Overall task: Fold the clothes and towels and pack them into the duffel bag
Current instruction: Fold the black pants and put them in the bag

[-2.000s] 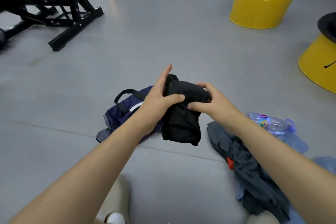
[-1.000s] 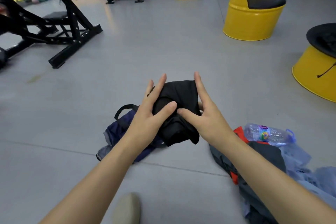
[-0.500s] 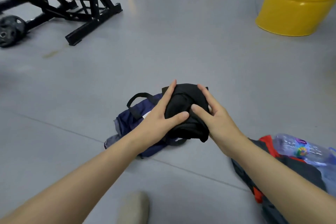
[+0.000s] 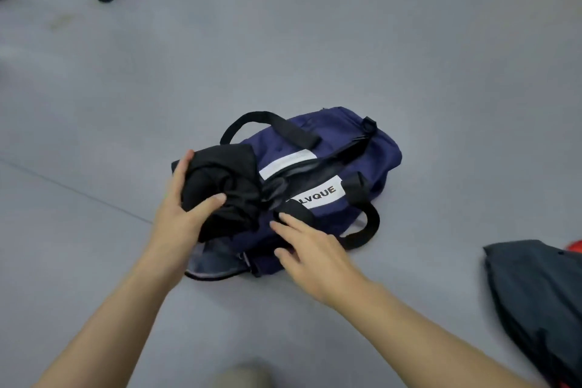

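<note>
Over the LVQUE duffel bag [image 4: 362, 142], left hand [image 4: 179, 224] grips black garment [image 4: 226, 179], right fingers [image 4: 288, 226] spread.

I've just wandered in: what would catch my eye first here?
A navy blue fabric duffel bag with black strap handles and a white label lies mid-floor. The left hand grips a rolled black garment over the bag's picture-left end, while the right hand rests open-fingered on its near side. A crumpled dark grey garment lies on the grey floor at the right edge.
</note>
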A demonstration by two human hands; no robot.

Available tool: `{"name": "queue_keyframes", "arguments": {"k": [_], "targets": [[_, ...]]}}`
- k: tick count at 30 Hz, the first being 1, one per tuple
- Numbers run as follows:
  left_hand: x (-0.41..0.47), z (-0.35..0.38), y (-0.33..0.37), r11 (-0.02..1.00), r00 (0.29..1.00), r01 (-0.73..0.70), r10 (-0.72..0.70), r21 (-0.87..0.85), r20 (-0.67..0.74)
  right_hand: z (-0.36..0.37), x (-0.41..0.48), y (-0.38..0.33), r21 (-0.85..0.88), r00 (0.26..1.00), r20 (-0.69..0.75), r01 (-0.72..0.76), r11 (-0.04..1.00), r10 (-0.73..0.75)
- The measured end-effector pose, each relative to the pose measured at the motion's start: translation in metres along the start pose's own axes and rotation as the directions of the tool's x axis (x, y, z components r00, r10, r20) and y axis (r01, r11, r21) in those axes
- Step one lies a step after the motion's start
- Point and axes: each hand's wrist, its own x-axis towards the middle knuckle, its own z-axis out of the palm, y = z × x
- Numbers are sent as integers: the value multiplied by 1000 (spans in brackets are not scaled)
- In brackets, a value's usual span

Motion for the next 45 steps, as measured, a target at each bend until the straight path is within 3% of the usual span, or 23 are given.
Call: {"name": "queue_keyframes", "arguments": {"k": [4,7,11,14,18,21,22,24,26,27,31,33,38,42,45], "targets": [[1,-20,-25,998,999,15,-13,60,-36,34,55,-13,-34,993,109,54,998,-50],[-3,-28,-33,996,999,40,-38,74,-24,47,71,-5,-230,972,233,53,972,2],[-8,-24,-24,996,998,39,-42,80,38,37,40,10,-403,973,213,170,899,-89],[-13,7,-13,997,988,7,-19,79,153,12,-10,35,-456,943,310,256,852,-118],[-32,79,-16,995,917,-11,-30,102,397,-17,-84,77,-412,923,374,248,877,-85],[-50,125,-30,990,882,6,-71,141,465,-36,-131,93,-300,911,407,206,932,-70],[-55,135,-34,987,882,2,-77,160,465,-43,-141,96,-254,925,375,160,954,-55],[-61,143,-38,983,889,1,-85,184,451,-57,-147,104,-224,991,90,113,968,-95],[-59,143,-38,981,906,3,-85,195,415,-71,-131,120,-231,967,-241,28,973,-85],[-57,142,-37,979,918,0,-82,205,389,-77,-116,126,-241,945,-323,-28,970,-53],[-44,140,-37,967,946,-37,-49,253,321,-75,-55,126,-337,912,-405,-220,916,70],[-39,140,-40,957,948,-67,-27,281,316,-62,-37,118,-421,933,-356,-215,881,58],[-39,141,-50,952,937,-46,-64,303,344,-54,-9,127,-504,971,-95,-236,831,219],[-38,145,-59,950,929,-46,-73,307,364,-65,1,139,-671,984,22,-115,733,174],[-38,148,-61,954,931,-34,-78,298,358,-74,10,145,-701,985,83,-52,711,153]]}}
